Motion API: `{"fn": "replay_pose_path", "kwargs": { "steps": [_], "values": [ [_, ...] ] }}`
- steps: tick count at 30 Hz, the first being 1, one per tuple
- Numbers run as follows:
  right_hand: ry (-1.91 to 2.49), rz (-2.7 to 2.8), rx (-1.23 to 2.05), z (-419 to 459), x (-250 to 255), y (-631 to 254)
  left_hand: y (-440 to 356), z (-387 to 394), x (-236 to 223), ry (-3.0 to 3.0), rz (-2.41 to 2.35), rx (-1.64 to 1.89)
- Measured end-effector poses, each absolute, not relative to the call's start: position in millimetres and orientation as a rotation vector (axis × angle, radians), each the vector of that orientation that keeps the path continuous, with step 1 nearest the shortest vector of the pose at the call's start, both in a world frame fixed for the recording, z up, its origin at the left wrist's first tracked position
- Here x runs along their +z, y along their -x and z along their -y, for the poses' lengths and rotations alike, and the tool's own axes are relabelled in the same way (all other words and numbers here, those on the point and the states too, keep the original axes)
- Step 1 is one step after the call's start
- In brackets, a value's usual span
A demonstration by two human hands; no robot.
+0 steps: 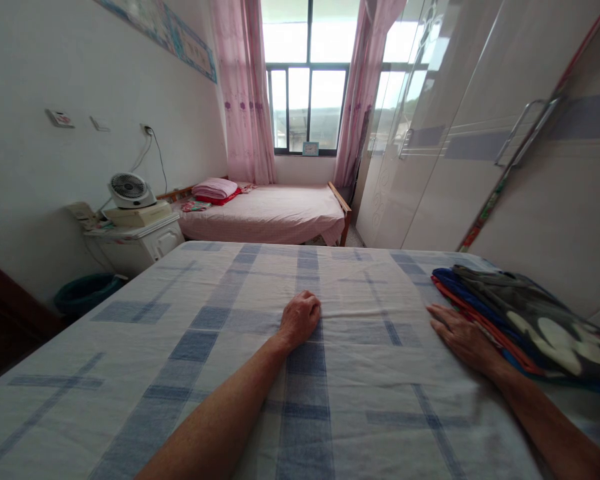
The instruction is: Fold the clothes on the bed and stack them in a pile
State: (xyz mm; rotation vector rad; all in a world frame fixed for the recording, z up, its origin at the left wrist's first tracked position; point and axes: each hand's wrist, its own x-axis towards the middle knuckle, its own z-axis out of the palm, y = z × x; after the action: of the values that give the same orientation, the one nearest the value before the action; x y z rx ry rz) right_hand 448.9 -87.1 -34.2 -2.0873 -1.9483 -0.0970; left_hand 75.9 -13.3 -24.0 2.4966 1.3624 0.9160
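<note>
My left hand [301, 319] rests near the middle of the bed, its fingers curled in and nothing visible in them. Under it lies a white sheet with blue stripes [250, 407], lightly wrinkled. To the right, my right hand [463, 340] lies palm down with its fingers stretched out on the sheet. Its outer side is close against a stack of folded clothes [525, 313]; whether it touches them I cannot tell. A dark grey garment with large pale shapes tops the stack, with blue and orange-red layers below.
Beyond the far edge stands a second bed [280, 210] with folded pink bedding [215, 189]. A white cabinet [135, 250] at left carries a small fan [130, 189]; a bin [87, 291] stands below. Glossy wardrobe doors [445, 180] border the right side.
</note>
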Motion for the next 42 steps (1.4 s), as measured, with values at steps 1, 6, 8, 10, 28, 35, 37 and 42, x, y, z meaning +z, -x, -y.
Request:
{"fn": "replay_pose_path", "kwargs": {
  "steps": [1,6,8,10,28,35,37,42],
  "values": [
    [2.091,1.950,-0.095,87.3,-33.5,-448.4,-75.9,13.2,-24.0,-2.496,-1.361,0.915],
    [2.115,1.948,-0.082,88.7,-30.2,-446.1,-76.1,13.4,-23.1,-2.494,-1.359,0.907],
    [2.121,1.946,-0.081,89.2,-29.9,-446.1,-76.3,13.3,-22.8,-2.492,-1.361,0.905],
    [2.121,1.949,-0.081,89.4,-30.3,-446.8,-76.4,13.0,-22.7,-2.487,-1.362,0.905],
    [2.114,1.985,-0.059,90.4,-30.9,-451.1,-77.7,9.9,-23.0,-2.500,-1.336,0.898],
    [2.120,1.975,-0.071,90.7,-29.7,-450.7,-77.8,11.1,-20.1,-2.489,-1.347,0.890],
    [2.129,1.970,-0.062,90.7,-29.4,-450.5,-77.8,10.7,-20.4,-2.488,-1.348,0.889],
    [2.112,1.964,-0.058,90.8,-30.3,-451.8,-77.5,10.6,-21.5,-2.481,-1.344,0.886]
  ]
}}
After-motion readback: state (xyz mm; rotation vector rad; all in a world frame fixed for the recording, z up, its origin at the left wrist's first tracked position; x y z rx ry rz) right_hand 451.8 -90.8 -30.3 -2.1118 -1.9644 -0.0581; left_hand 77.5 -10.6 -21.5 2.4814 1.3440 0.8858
